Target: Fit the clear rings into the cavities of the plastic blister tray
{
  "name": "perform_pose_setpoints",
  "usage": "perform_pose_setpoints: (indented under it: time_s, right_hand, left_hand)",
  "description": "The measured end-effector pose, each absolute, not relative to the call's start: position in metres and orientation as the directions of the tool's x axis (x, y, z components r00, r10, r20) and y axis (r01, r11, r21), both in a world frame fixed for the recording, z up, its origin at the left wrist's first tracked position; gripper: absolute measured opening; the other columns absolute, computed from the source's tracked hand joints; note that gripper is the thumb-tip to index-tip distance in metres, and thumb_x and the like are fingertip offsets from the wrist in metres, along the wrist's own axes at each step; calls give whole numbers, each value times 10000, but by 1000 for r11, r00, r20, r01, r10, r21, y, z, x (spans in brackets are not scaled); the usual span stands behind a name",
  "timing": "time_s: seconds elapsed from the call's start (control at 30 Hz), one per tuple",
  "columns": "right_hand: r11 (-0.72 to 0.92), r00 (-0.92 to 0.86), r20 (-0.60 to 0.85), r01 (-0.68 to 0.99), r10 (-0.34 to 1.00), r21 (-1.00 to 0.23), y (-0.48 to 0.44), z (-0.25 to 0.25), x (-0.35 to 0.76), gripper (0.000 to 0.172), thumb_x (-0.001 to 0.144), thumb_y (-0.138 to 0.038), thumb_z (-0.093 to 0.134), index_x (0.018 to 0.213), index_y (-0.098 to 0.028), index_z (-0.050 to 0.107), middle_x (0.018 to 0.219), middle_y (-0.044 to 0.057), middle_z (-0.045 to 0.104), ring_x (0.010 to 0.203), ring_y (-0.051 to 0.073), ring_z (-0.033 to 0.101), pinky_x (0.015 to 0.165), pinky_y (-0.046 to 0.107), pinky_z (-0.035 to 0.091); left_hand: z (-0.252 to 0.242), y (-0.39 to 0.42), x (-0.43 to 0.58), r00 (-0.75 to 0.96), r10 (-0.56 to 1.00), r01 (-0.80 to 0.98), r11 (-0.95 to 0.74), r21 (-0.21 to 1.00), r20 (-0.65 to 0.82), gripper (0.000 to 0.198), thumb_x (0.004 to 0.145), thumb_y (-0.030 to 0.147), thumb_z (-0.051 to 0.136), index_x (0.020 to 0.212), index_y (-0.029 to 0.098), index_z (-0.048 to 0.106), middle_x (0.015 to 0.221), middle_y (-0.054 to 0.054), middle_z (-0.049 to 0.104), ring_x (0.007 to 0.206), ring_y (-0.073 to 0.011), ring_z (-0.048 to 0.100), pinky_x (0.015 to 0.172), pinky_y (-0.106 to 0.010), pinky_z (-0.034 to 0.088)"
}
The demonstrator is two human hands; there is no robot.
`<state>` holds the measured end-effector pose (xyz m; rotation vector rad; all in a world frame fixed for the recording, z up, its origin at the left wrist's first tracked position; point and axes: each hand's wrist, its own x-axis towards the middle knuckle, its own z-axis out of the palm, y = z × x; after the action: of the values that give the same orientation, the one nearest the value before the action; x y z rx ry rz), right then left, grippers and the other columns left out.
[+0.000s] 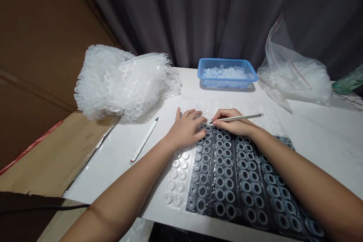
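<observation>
Our right hand (235, 125) is pinched on the tool (241, 118), its tip on the ring sheet (227, 174) mid-table (312, 140), right beside the flat, open fingers of our left hand (185, 131), so we figure one slip jabs them.

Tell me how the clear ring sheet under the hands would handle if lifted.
Ring sheet probably floppy: similar sheets in the heap at left crumple and sag. Likely light, thin clear plastic. May slide on the smooth table; the left hand lies flat on it.
</observation>
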<state>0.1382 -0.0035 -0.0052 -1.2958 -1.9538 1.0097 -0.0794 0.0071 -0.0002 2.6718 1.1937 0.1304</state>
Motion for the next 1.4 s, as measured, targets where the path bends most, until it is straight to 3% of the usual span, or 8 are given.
perform_pose_setpoints:
  time_s: [0.4,0.7,0.9,1.0,1.1,1.23,1.4]
  right_hand:
    - [249,-371,55,500,927,-829,-5,-7,138,117,788,-291,605,796,-190,662,778,19,675,700,144,593,615,258,434]
    - [478,-472,228,522,852,-706,-9,-11,134,102,837,-226,551,769,-193,619,765,16,647,687,129,589,631,255,434]
    - [533,-494,271,531,826,-659,-9,-11,133,88,844,-186,539,779,-188,599,769,18,627,689,127,585,641,253,453]
    - [607,-523,332,540,785,-583,-10,-11,132,80,863,-187,512,835,-192,587,912,62,634,798,158,598,720,295,485]
    - [635,-552,333,553,764,-540,-14,-14,129,139,917,-214,439,876,-211,572,954,79,651,865,184,613,761,325,503]
    - [611,-471,389,605,791,-510,-16,-21,128,199,940,-242,373,877,-222,560,930,84,671,844,198,634,748,340,520]
    - [482,-126,561,683,818,-549,-7,-24,134,131,900,-245,444,895,-197,565,1096,133,637,964,237,630,803,401,517]
  left_hand:
    - [-1,7,-79,676,737,719,-661,214,5,319,870,398,483,1167,296,538,1375,-51,456,1322,-309,323,1068,-693,44]
    - [-1,5,-77,666,745,721,-653,231,27,409,867,398,468,1244,241,439,1375,-71,460,1317,-320,322,1078,-682,90]
    - [-5,6,-77,661,749,722,-647,246,32,437,856,412,480,1250,231,425,1379,-77,453,1315,-313,322,1093,-664,81]
    - [-7,7,-78,656,754,732,-640,235,10,499,869,435,461,1321,239,383,1448,-87,383,1345,-322,285,1088,-670,79]
    - [-8,8,-77,645,763,752,-623,216,-48,609,885,463,426,1431,256,252,1550,-85,186,1392,-347,199,1080,-680,47]
    - [-8,10,-77,650,752,756,-625,195,-109,646,895,468,397,1469,256,193,1569,-76,57,1413,-362,128,1078,-678,9]
    - [-6,10,-76,651,751,756,-631,172,-107,641,886,476,408,1462,252,239,1565,-84,79,1405,-380,148,1069,-689,24]
